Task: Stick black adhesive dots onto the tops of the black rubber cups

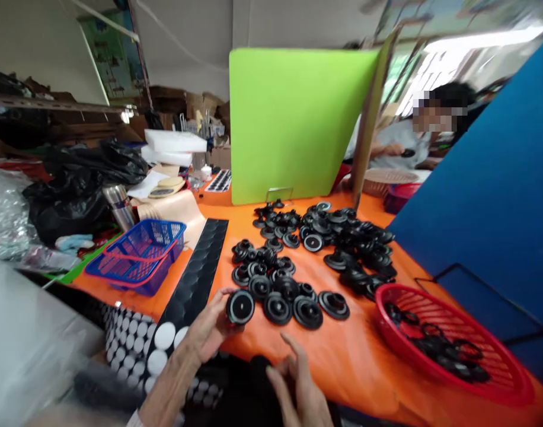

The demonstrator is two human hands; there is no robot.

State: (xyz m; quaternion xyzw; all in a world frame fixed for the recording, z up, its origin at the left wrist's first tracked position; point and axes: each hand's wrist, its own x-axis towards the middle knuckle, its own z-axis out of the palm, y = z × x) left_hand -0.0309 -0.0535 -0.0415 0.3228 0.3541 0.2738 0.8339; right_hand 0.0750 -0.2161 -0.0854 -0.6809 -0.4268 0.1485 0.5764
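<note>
My left hand (211, 329) is closed around a round black plastic part (240, 306), tilted so that its face with a pale ring and a small bright centre dot shows. Lower and to the right, my right hand (296, 379) has its thumb and index finger apart, with nothing visible between them. A dark round shape beside its thumb blends into the dark area below, so I cannot make out what it is. Similar black round parts (278, 308) lie grouped just beyond my hands. Left of them stretches a strip of black discs (195, 267), with white circles at its near end.
A blue basket (140, 252) with red handles stands at left. At right, a red oval basket (453, 344) holds black rings. More black parts (355, 237) are heaped farther back. Green (298, 124) and blue (485, 196) panels stand upright; a co-worker (405, 139) sits beyond them.
</note>
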